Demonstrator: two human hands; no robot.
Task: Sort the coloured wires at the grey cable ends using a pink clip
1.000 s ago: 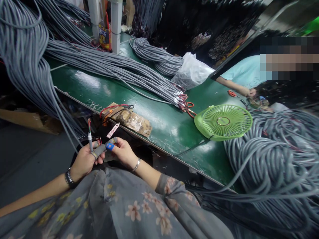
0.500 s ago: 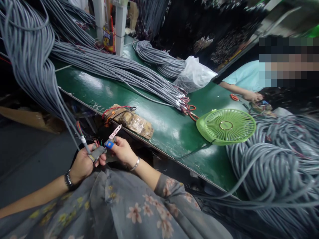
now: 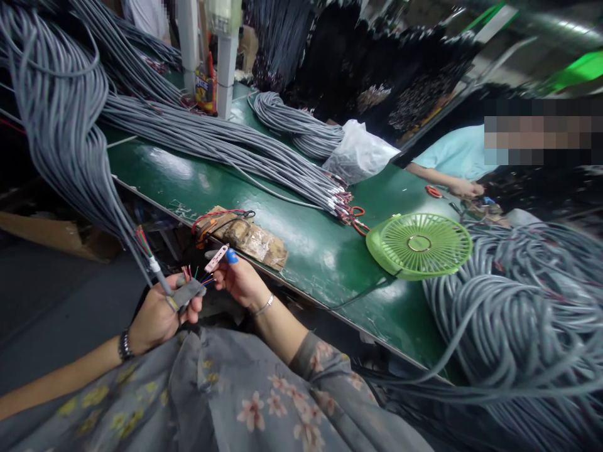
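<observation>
My left hand (image 3: 157, 314) is closed around a grey cable (image 3: 164, 282), with grey wrapping on its thumb and fingers. Above this hand, a white band (image 3: 153, 264) circles a cable end, and red and green wires (image 3: 142, 240) fan out of it. More thin wires (image 3: 187, 272) stick up by the left thumb. My right hand (image 3: 242, 280), with blue wrapping on its thumb, is closed on a small pale pink flat tool (image 3: 217, 258) with holes. Dark blue and orange wires (image 3: 207, 279) span the small gap between the hands; whether the right fingers pinch them is unclear.
A green table (image 3: 311, 282) carries a worn wooden block (image 3: 257, 238), a green fan (image 3: 418, 243), orange-handled scissors (image 3: 358, 216), grey cable bundles (image 3: 226, 144) and a plastic bag (image 3: 362, 150). Coiled cables (image 3: 518, 301) pile up at right. A co-worker's hand (image 3: 466, 187) works across the table.
My right hand has drawn away from my left, opening a gap where dark blue and orange wires show. Its blue-wrapped thumb now points up. The left hand keeps its grip, and the view shifts slightly.
</observation>
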